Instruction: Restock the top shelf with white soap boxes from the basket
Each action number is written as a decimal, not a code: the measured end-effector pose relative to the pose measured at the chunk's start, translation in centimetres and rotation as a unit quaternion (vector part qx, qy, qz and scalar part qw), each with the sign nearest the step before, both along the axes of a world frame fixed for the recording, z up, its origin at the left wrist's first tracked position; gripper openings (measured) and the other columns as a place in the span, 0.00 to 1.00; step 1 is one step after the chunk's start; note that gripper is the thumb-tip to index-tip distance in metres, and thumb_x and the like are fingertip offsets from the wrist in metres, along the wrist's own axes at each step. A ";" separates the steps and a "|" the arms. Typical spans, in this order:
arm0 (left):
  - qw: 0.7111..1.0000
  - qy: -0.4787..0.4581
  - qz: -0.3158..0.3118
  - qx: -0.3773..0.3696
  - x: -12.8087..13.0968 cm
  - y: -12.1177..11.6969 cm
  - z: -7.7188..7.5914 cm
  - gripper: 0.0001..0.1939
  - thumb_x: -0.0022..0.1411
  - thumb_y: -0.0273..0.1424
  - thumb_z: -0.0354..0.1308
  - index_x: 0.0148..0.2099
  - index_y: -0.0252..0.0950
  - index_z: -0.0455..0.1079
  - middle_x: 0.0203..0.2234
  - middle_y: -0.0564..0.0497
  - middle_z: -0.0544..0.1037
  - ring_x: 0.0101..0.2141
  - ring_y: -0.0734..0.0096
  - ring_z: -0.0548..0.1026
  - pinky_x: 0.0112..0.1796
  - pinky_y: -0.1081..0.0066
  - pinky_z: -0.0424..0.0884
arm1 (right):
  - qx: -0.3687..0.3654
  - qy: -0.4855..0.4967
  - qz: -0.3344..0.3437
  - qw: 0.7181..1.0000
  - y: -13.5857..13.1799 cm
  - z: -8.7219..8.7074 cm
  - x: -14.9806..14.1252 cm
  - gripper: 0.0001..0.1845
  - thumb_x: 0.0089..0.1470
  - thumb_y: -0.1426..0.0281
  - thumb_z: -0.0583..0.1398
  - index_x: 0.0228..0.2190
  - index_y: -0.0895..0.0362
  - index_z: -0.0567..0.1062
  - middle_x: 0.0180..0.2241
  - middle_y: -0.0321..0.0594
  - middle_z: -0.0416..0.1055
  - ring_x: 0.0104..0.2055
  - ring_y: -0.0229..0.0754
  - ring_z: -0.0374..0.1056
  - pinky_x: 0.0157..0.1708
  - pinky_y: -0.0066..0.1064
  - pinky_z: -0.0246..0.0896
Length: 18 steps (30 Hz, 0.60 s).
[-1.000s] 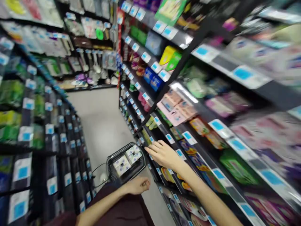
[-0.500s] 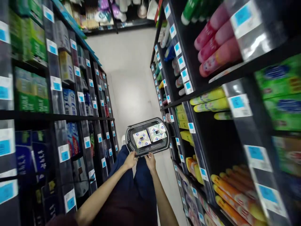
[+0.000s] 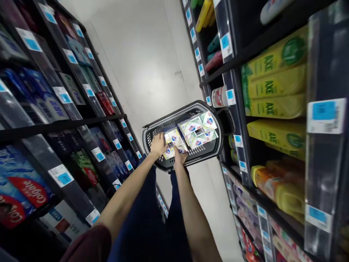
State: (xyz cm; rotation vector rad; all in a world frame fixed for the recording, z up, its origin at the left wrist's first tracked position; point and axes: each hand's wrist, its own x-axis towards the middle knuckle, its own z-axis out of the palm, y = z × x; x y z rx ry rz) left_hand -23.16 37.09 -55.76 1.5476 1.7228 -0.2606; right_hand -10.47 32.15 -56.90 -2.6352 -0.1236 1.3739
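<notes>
Up the middle, an open lane of pale floor [image 3: 141, 58] is left beyond the black basket [image 3: 188, 160]. Passage is walled off by the left shelves [image 3: 62, 122] and, at the right, by the shelves with yellow AXE bottles [image 3: 278, 85], 2 barriers.

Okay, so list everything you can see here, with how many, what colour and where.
basket: one, black, between the shelves
yellow-and-white pack: one, basket's left part
green-and-white pack: one, basket's right part
AXE packages: at least four, yellow, right shelves
orange-and-yellow bottles: several, below the AXE packages
Colgate packages: several, red and blue, left shelves
price labels: many, white and blue, shelf edges
floor: pale grey, aisle
other goods: many, mixed colours, too blurred to count
sleeve: one, maroon, bottom left
left hand: one, bare, at the yellow-and-white pack
right hand: one, bare, same pack
</notes>
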 end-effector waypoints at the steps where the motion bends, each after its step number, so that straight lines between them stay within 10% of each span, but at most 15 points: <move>1: 1.000 0.003 -0.009 -0.004 0.4 0.2 -0.7 0.35 0.63 0.32 0.60 0.67 0.26 0.54 0.60 0.31 0.67 0.60 0.43 0.66 0.61 0.52 0.60 | -0.015 -0.017 -0.006 1.000 0.0 -0.6 0.0 0.48 0.43 0.52 0.70 0.58 0.64 0.61 0.58 0.63 0.68 0.58 0.57 0.69 0.55 0.44 0.69; 12: 0.998 -0.009 -0.058 -0.003 -1.4 0.9 -0.6 0.35 0.64 0.37 0.59 0.68 0.26 0.56 0.60 0.33 0.70 0.57 0.44 0.68 0.56 0.55 0.66 | -0.020 -0.036 0.020 0.999 -0.3 -0.4 0.7 0.38 0.42 0.58 0.69 0.51 0.58 0.65 0.52 0.54 0.74 0.53 0.56 0.73 0.52 0.40 0.70; 18: 0.942 -0.113 -0.313 0.038 -3.3 -0.2 2.6 0.34 0.61 0.29 0.62 0.68 0.32 0.60 0.62 0.35 0.68 0.60 0.43 0.64 0.60 0.48 0.58 | -0.026 -0.043 0.024 0.998 -0.9 -0.6 1.1 0.37 0.42 0.58 0.68 0.50 0.57 0.63 0.52 0.53 0.74 0.52 0.55 0.72 0.53 0.42 0.69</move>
